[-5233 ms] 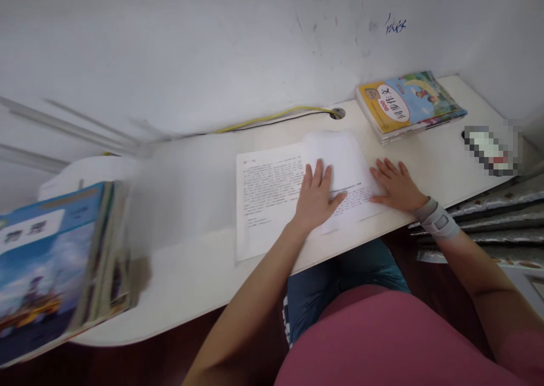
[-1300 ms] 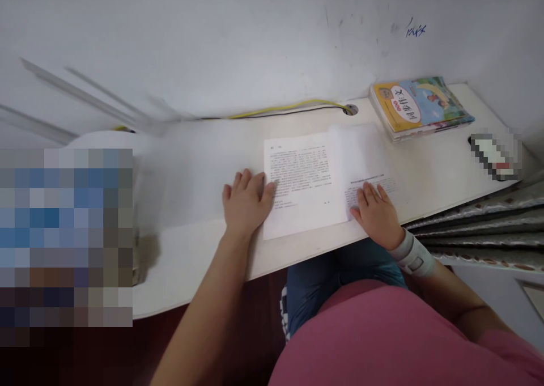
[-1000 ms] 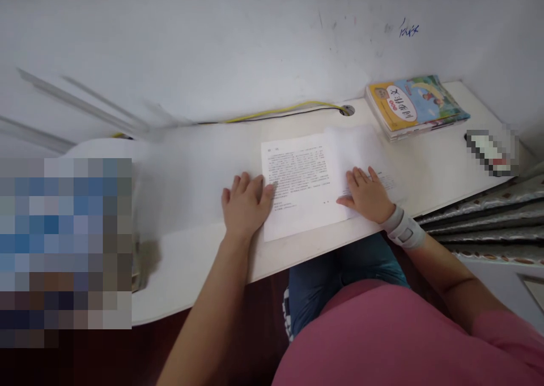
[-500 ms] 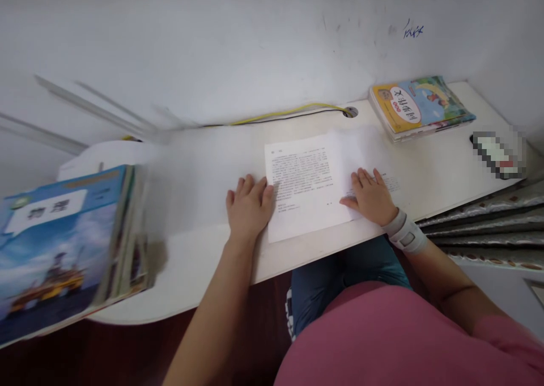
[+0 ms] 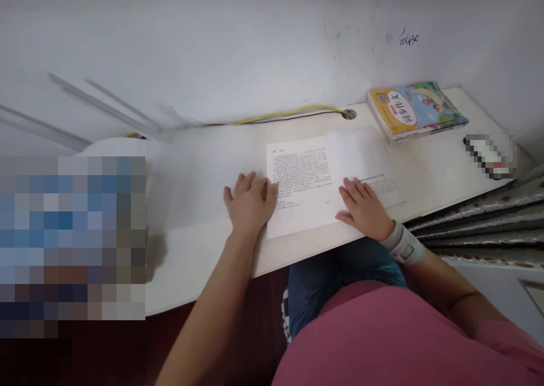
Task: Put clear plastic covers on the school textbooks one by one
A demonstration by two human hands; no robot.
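Observation:
A white sheet with printed text [image 5: 300, 219] lies on the white desk [image 5: 204, 261] in front of me. Joined to or overlapping its right side is another white page [image 5: 355, 151], with a few lines of print low down; I cannot tell if they are bound together. My left hand [image 5: 250, 204] rests open, fingers spread, at the left edge of the printed sheet. Flat across the lower part of the right-hand page, my right hand [image 5: 363, 207] is also open. A grey-white band [image 5: 406, 244] circles the right wrist.
Colourful books [image 5: 419, 108] are stacked at the desk's back right. A phone-like object [image 5: 488, 156], partly pixelated, lies nearer the right end. A yellow cable [image 5: 293, 111] runs along the wall into a round hole [image 5: 349, 114]. A pixelated block covers the left side. Folded curtain fabric [image 5: 480, 221] hangs at right.
My right hand has shifted slightly left and down on the page, uncovering more of its print. My left hand stays by the sheet's edge. The book stack at left is now pixelated.

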